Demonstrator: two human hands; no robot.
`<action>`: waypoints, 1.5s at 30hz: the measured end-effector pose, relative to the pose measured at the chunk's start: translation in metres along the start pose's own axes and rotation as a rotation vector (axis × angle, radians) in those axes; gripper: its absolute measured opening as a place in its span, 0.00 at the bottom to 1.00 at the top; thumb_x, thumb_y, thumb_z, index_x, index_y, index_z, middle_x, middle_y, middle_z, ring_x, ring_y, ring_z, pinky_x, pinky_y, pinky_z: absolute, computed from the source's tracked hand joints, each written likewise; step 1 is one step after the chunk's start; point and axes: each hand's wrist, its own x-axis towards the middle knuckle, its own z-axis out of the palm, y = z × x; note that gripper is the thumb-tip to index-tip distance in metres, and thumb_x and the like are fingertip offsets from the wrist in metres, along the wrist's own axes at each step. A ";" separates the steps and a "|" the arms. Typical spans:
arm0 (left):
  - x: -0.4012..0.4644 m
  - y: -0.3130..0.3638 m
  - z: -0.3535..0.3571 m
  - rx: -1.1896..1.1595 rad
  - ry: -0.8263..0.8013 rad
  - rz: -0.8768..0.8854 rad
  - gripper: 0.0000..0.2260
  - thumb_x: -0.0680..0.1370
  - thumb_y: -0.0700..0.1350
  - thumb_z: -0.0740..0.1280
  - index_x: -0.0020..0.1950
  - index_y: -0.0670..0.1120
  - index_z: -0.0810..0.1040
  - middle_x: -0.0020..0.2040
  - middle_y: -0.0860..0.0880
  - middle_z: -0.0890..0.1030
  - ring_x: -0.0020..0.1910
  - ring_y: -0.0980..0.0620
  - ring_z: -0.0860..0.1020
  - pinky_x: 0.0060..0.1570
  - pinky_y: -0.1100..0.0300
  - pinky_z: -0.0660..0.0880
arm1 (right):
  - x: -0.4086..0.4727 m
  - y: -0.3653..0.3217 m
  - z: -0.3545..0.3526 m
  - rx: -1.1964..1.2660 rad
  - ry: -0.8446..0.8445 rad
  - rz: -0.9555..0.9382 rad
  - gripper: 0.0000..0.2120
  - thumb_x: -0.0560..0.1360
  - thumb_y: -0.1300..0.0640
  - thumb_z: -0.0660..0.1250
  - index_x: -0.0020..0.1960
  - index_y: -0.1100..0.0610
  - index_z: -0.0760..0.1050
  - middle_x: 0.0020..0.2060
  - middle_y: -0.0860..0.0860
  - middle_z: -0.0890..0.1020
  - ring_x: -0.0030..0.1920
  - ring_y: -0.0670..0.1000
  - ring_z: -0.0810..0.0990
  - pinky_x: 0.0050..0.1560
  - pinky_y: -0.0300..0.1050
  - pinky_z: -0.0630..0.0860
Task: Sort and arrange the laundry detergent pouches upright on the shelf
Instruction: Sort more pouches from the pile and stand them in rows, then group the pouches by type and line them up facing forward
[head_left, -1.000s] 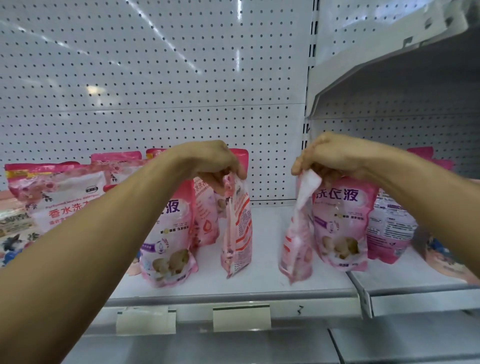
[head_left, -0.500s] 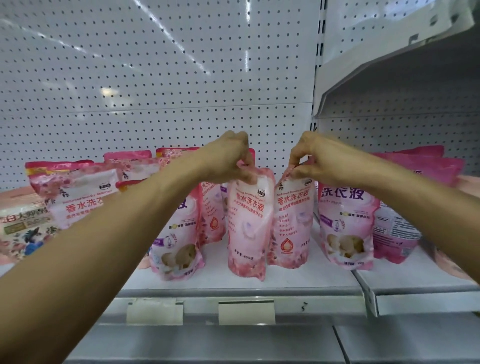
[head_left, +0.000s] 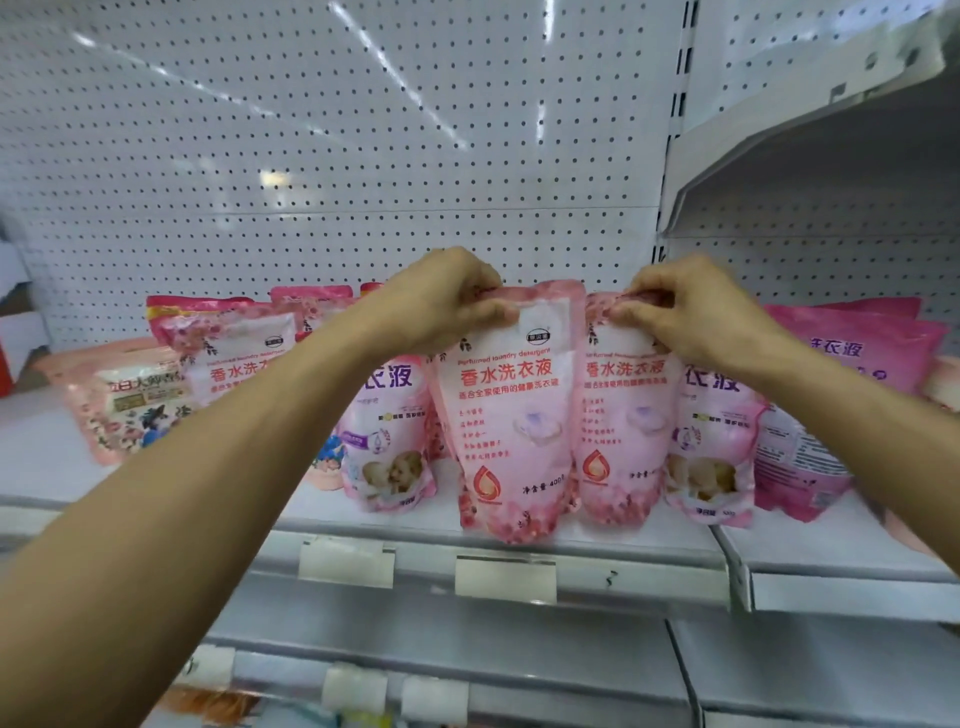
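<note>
From the head camera, looking down along both forearms, the person stands close to a white shelf (head_left: 613, 530) backed by a pegboard wall (head_left: 311, 156).

The left hand (head_left: 441, 306) curls its fingers over the top left corner of a pale pink pouch (head_left: 511, 415), pinching the sealed edge. This pouch stands upright near the front lip of the shelf, its printed face turned toward the person, red lettering across the upper half and a red drop mark low on the left.

The right hand (head_left: 691, 312) pinches the top edge of a second pale pink pouch (head_left: 621, 421) of the same design. It stands upright just beside the first, the two touching along their sides, the second set slightly further back.

Behind and to either side stand pouches with purple lettering: one (head_left: 387, 441) partly hidden by the left forearm, another (head_left: 714, 447) under the right wrist. Further right, darker pink pouches (head_left: 857, 358) lean together by the neighbouring shelf bay. To the left, another pale pink pouch (head_left: 228, 353) stands behind the left arm, with a floral pack (head_left: 130, 410) tilted beside it.

Blank price-tag holders (head_left: 504, 579) sit on the shelf's front rail below the two held pouches.
</note>
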 end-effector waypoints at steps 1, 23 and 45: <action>-0.007 0.000 -0.001 -0.033 0.018 -0.026 0.16 0.79 0.51 0.67 0.34 0.45 0.74 0.30 0.48 0.75 0.28 0.54 0.72 0.30 0.58 0.70 | 0.001 -0.005 -0.003 0.001 0.023 -0.014 0.06 0.73 0.50 0.72 0.41 0.52 0.82 0.36 0.46 0.83 0.39 0.46 0.82 0.39 0.42 0.77; -0.179 -0.085 -0.060 -0.308 0.276 -0.319 0.09 0.78 0.48 0.69 0.39 0.48 0.82 0.34 0.54 0.85 0.32 0.59 0.82 0.32 0.63 0.78 | -0.020 -0.168 0.065 -0.059 0.009 -0.271 0.10 0.73 0.47 0.70 0.38 0.52 0.79 0.33 0.44 0.80 0.37 0.46 0.78 0.39 0.43 0.73; -0.318 -0.326 -0.258 -0.057 0.249 -0.305 0.07 0.76 0.55 0.70 0.45 0.54 0.85 0.39 0.59 0.85 0.38 0.61 0.83 0.38 0.62 0.78 | 0.022 -0.412 0.250 0.058 -0.062 -0.229 0.12 0.73 0.46 0.71 0.36 0.53 0.80 0.31 0.46 0.81 0.33 0.46 0.81 0.34 0.42 0.77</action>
